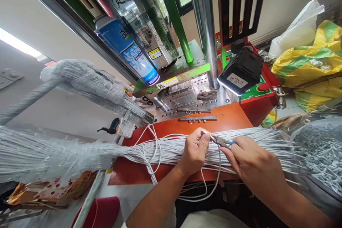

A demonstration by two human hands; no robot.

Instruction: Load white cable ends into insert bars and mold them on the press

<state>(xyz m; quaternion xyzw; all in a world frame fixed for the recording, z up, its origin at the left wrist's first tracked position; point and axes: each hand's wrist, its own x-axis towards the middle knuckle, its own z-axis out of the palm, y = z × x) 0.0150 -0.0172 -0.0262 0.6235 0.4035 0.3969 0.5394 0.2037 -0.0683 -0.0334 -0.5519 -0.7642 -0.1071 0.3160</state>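
Note:
My left hand (pixel 196 149) is closed, pinching a small metal piece (pixel 205 134) between thumb and fingers; its exact kind is unclear. In my closed right hand (pixel 253 158) is a pair of pliers (pixel 223 141) with a bit of blue handle showing. The jaws point left and meet the work at my left fingertips. A white cable (pixel 219 171) hangs in a loop below the jaws. Under both hands, a thick bundle of white cables (pixel 171 149) lies across the orange table (pixel 232 115).
Behind the table stands a press with a steel column (pixel 204 32). Two metal mold bars (pixel 198 118) lie at its front edge. A blue spray can (pixel 130 53) and a black lamp (pixel 242 69) are above. Cable scraps (pixel 320 156) fill a bag at right.

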